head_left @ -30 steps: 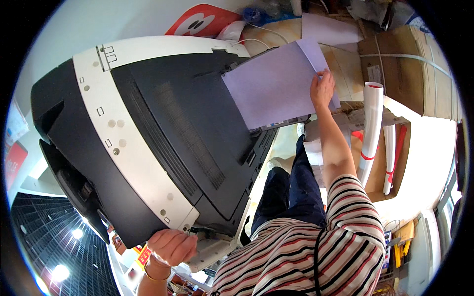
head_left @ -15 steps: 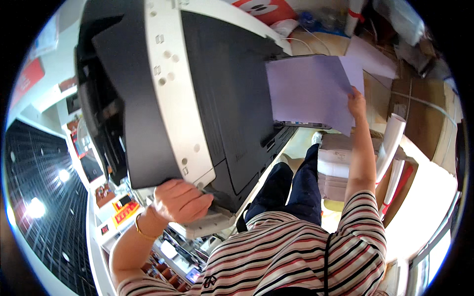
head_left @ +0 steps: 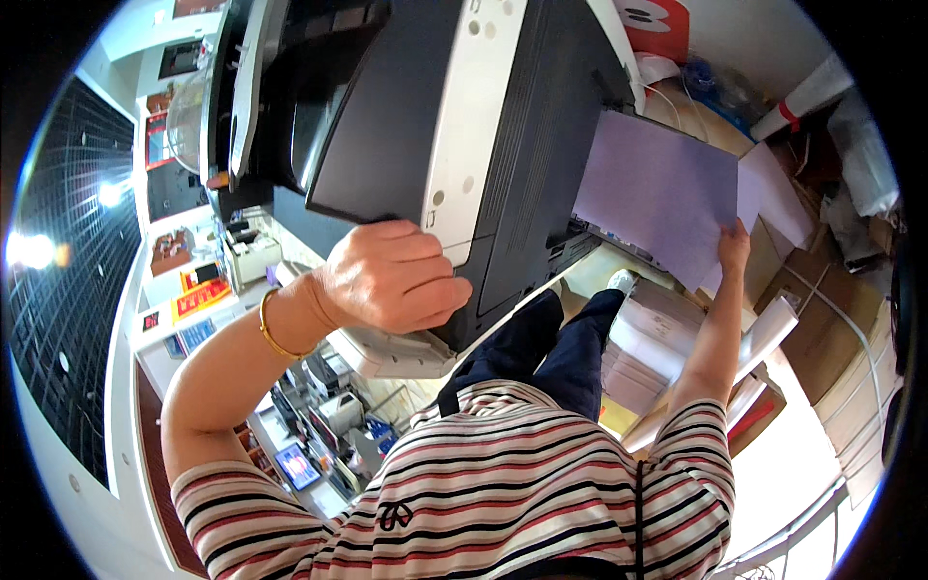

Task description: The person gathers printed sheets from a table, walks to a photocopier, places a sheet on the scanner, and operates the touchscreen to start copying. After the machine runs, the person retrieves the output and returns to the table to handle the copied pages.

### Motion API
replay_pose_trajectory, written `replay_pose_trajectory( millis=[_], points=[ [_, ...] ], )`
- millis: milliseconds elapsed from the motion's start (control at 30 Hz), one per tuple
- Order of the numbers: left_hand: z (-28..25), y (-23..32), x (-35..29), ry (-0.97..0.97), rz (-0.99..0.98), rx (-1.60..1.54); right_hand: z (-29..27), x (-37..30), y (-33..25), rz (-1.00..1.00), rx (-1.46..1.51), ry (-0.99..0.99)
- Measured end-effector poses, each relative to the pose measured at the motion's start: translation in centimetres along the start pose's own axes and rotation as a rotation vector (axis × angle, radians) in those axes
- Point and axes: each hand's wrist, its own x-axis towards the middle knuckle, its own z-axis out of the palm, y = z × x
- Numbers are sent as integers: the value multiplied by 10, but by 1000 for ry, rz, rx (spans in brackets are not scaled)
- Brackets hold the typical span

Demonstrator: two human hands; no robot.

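A large black-and-white copier fills the upper middle. From its right side a tray sticks out, covered by pale purple sheets of paper. My right hand pinches the near right edge of the top sheet, thumb and fingers closed on it. My left hand, with a gold bracelet at the wrist, is closed at the copier's near corner, by the end of its white strip. Its fingers curl under, and what they grip is hidden.
Paper-wrapped stacks stand on the floor right of my legs, next to a white roll. Cardboard leans farther right. Loose purple paper lies beyond the tray. At lower left, a desk carries a lit screen.
My view has swung left, so the copier and paper sit farther right. My right hand still holds the sheet's edge. The left hand stays closed at the copier's corner, now higher in the picture.
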Motion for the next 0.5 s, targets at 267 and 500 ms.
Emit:
replay_pose_trajectory(
  millis=[267,500],
  points=[
    [-4,-2,3,-19,16,-15,27,21,54,-7,202,-20],
    [-2,0,2,11,-8,-9,42,9,-1,40,304,-132]
  ],
)
